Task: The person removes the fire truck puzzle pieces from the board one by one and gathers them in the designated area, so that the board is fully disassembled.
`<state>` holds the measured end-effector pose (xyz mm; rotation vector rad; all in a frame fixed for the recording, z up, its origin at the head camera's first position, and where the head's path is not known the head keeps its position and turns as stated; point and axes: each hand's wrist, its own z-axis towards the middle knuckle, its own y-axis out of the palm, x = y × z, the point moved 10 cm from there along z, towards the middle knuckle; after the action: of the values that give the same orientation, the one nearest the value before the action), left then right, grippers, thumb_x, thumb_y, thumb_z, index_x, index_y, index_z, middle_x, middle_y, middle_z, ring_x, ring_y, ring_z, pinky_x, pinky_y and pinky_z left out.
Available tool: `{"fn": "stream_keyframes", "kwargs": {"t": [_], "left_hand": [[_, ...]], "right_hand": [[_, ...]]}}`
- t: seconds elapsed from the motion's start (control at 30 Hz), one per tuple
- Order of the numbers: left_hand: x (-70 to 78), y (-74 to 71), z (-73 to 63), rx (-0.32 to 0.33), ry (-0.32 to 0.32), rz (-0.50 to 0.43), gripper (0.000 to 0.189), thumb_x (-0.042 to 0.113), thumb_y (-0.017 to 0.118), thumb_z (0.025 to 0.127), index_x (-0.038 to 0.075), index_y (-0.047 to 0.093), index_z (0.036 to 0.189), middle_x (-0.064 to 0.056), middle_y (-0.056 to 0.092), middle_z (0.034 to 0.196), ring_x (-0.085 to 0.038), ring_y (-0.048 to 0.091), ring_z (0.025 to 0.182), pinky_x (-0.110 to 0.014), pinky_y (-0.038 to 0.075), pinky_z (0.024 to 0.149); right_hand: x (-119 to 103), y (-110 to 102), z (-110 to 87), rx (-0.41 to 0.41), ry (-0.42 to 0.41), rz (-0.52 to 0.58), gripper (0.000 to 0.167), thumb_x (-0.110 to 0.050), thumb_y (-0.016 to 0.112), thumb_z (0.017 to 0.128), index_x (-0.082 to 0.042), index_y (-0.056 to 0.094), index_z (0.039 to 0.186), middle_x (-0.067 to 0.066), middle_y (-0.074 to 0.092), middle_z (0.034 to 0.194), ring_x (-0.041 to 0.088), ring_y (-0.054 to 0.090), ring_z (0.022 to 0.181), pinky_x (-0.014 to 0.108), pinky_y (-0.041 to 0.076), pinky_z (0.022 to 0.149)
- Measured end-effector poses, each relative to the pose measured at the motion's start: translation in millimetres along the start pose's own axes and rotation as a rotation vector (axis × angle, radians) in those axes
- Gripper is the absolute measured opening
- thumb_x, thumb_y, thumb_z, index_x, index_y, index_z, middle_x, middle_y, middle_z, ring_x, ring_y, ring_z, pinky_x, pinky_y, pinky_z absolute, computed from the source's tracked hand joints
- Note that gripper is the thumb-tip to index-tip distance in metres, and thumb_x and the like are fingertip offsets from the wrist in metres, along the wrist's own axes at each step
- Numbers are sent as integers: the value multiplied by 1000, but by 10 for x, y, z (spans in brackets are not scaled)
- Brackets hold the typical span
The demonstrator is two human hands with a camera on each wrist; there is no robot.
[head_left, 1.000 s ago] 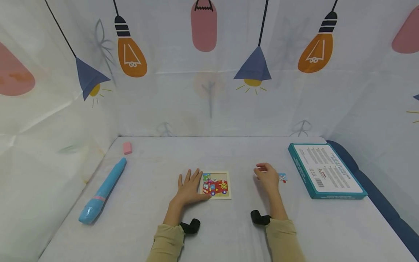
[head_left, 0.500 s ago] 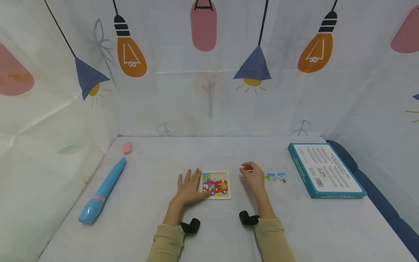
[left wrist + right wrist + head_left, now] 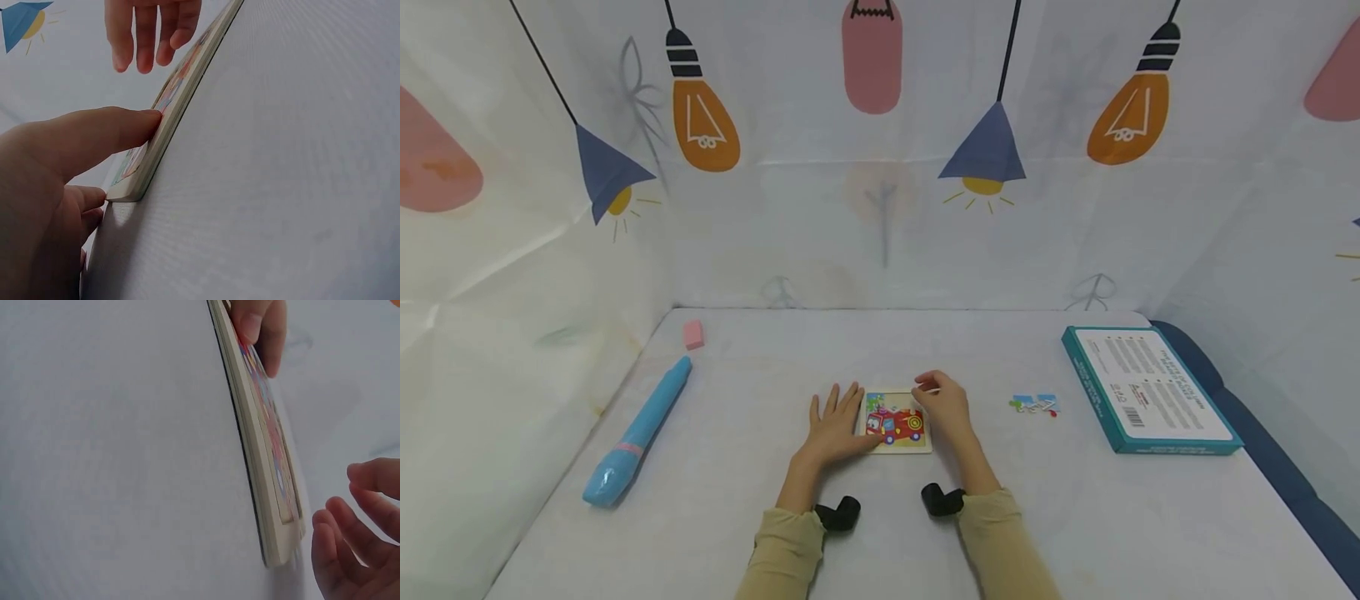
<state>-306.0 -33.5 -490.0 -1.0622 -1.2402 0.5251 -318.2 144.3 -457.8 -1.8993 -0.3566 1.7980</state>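
Note:
A small wooden jigsaw puzzle with a red truck picture and a pale frame lies flat on the table. My left hand rests at its left side with fingers spread and straight. In the left wrist view its thumb presses on the puzzle's face, while other fingers touch its end. Above the puzzle's upper right corner hovers my right hand, fingers loosely bent. No piece shows between its fingers in the right wrist view. Several loose puzzle pieces lie together further right.
A teal-edged box with a white printed face lies at the right. A blue tapered object with a pink band and a pink block are at the left. A dark blue chair stands beyond the table's right edge.
My right hand has moved left from beside the loose pieces to the puzzle's right corner, uncovering those pieces. My left hand has stayed in place on the puzzle.

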Motion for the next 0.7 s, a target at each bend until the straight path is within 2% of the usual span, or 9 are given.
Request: {"fn": "stream_keyframes", "kwargs": {"t": [0.17, 0.3, 0.4, 0.53, 0.7], "left_hand": [[7, -5, 5, -9, -4, 1, 88, 50, 62, 77, 6, 28, 145, -8, 21, 153, -35, 5, 141, -57, -7, 107], [12, -8, 5, -5, 4, -6, 88, 50, 63, 78, 6, 27, 145, -9, 22, 152, -35, 5, 141, -58, -6, 107], [11, 3, 11, -4, 11, -5, 88, 50, 63, 77, 6, 27, 145, -9, 22, 152, -35, 6, 141, -59, -6, 106], [24, 0, 9, -5, 17, -8, 88, 50, 62, 77, 6, 27, 145, -8, 20, 153, -35, 5, 141, -59, -6, 106], [20, -8, -6, -5, 11, 1, 88, 49, 62, 76, 5, 29, 144, -8, 21, 153, -35, 6, 141, -58, -6, 107]], "right_hand": [[-131, 252, -14, -97, -60, -150, 11, -16, 66, 83, -7, 67, 90, 4, 60, 84, 17, 54, 74, 31, 44, 65], [-253, 401, -53, -135, -136, -263, 13, -19, 69, 80, -8, 70, 87, 4, 57, 80, 16, 50, 70, 29, 41, 61], [-307, 452, -88, -129, -164, -335, 17, -21, 72, 77, -7, 71, 87, 4, 56, 78, 16, 51, 69, 30, 41, 60], [-311, 494, -101, -119, -138, -413, 23, -26, 75, 75, -7, 71, 87, 3, 56, 77, 17, 52, 69, 29, 42, 59], [-327, 541, -99, -113, -149, -429, 24, -26, 76, 74, -6, 68, 86, 3, 54, 75, 17, 50, 68, 29, 40, 58]]}}
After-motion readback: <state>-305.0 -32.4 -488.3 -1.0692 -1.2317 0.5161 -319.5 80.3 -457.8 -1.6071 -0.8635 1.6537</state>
